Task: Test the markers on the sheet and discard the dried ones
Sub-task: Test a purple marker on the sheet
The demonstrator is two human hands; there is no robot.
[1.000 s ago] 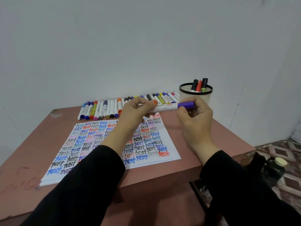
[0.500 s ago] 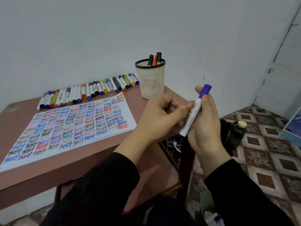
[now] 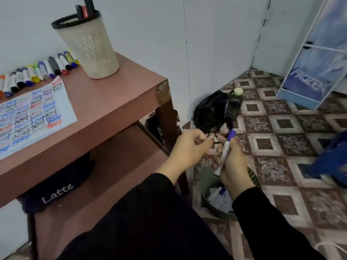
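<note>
A white sheet point(image 3: 37, 117) covered in rows of the word "test" in many colours lies at the far left on a reddish-brown desk point(image 3: 112, 102). Behind it, against the pale wall point(image 3: 150, 34), a row of capped markers point(image 3: 37, 72) lies side by side. To their right a beige mesh cup point(image 3: 88, 47) with a black rim stands near the desk's corner, with three pens upright in it. On a shelf under the desk sits a dark cloth point(image 3: 56, 190) lettered "Latte".

Past the desk's edge, both hands reach out in black sleeves. The left hand point(image 3: 187, 151) has its fingers curled in, thumb against forefinger; whether it pinches anything cannot be told. Just beside it, the right hand point(image 3: 234, 166) grips a white marker point(image 3: 224, 152) round its barrel, purple cap pointing up. Both hover over a grey bin point(image 3: 206, 186) on the floor, which holds markers and white scraps.

The floor point(image 3: 281, 128) is tiled in brown and cream diamonds. A black bag point(image 3: 210, 109) and a dark bottle point(image 3: 233, 104) stand touching by the wall. At far right a blue panel point(image 3: 315, 72) reading "FROZEN" leans in the corner.
</note>
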